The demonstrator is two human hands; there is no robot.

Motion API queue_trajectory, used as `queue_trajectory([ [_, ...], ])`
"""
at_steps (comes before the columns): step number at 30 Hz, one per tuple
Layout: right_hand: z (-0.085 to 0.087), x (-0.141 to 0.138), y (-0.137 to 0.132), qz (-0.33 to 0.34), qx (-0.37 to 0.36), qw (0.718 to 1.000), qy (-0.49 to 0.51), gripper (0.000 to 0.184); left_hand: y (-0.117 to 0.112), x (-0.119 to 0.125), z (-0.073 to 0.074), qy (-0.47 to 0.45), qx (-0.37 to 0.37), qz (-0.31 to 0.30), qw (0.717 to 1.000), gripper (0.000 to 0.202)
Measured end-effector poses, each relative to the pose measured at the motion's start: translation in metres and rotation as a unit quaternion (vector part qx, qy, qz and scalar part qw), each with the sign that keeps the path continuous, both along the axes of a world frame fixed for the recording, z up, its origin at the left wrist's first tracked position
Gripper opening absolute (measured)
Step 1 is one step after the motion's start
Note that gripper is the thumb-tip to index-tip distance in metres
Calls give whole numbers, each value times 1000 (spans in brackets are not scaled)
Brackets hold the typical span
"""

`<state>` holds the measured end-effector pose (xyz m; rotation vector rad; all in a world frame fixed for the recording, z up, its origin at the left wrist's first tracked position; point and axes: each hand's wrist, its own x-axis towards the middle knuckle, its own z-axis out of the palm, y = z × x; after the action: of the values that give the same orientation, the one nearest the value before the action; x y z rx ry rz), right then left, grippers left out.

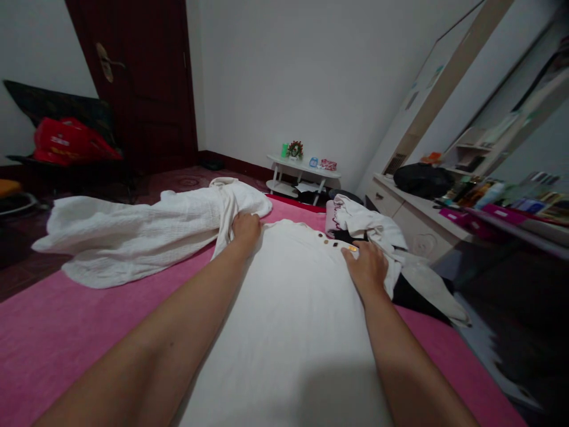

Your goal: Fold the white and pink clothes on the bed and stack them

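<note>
Lying on pink cover point(48, 320): 1 white garment point(293, 314), left hand point(247, 230) and right hand point(370, 265) at far corners; grips unclear.

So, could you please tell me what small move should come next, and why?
Probably the left hand should draw the loose white cloth inward over the white garment: the cloth sprawls left of it, and that hand touches its inner end.

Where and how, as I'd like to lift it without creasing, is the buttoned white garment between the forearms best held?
The white garment is probably best pinched at both ends of its far edge, near the left hand and right hand, coming from above and the near side. Its body lies nearly flat on the pink cover, so two spread pinches should keep it smooth.
</note>
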<state>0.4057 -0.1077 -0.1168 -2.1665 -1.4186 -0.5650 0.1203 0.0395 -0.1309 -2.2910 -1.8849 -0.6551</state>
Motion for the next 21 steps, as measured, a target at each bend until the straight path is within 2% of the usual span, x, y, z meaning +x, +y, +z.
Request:
queue_trajectory([
  [5,4,0,1,-13,-20,1000,-9,20,4,-2,-7,2,18,-17,1000,29],
  [9,21,12,0,-66,-33,997,14,26,6,-2,-10,-3,27,-30,999,24],
  [12,32,25,-1,-101,-79,992,20,29,7,-1,-9,-8,39,-50,998,24],
  [16,35,24,1,-60,-149,986,-51,21,6,1,-9,-16,48,-67,997,23],
  [19,34,9,9,2,-132,983,-128,26,4,2,-7,-21,53,-76,996,23],
  [21,35,-6,19,48,-120,983,-132,28,3,2,-6,-25,58,-83,995,22],
])
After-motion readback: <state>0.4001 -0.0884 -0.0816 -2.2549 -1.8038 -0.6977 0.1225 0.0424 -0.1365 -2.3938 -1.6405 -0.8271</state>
